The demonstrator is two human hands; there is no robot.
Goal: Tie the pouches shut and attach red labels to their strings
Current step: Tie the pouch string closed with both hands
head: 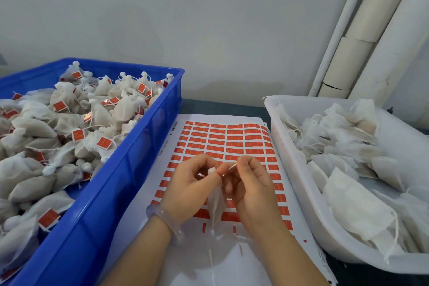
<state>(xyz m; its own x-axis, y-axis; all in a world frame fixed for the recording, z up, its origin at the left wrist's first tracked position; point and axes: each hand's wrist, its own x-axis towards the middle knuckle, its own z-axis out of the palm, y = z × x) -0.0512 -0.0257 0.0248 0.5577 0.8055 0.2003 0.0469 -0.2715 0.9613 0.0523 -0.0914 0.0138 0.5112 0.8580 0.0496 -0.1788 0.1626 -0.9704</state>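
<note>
White mesh pouch point(217, 204) hangs between both hands at 6 o'clock of frame centre, over the label sheet point(222, 137), likely so the next red label sits right under the fingers. Left hand point(188, 190): thumb and forefinger pinch the knotted neck and steady the pouch. Right hand point(253, 190): thumb and forefinger pinch the string point(232, 166), taut toward 2 o'clock from the knot. There's a reddish sliver there, maybe a label edge-on, can't tell. Other fingers are loosely curled. Judged step: cinching the knot or folding a label onto the string. Blue crate point(130, 169) at 9 o'clock holds labelled pouches point(69, 123), the done pile. White tub point(290, 169) at 3 o'clock holds flat untied pouches point(348, 146), the supply. Work probably runs right to left with short reaches.
</note>
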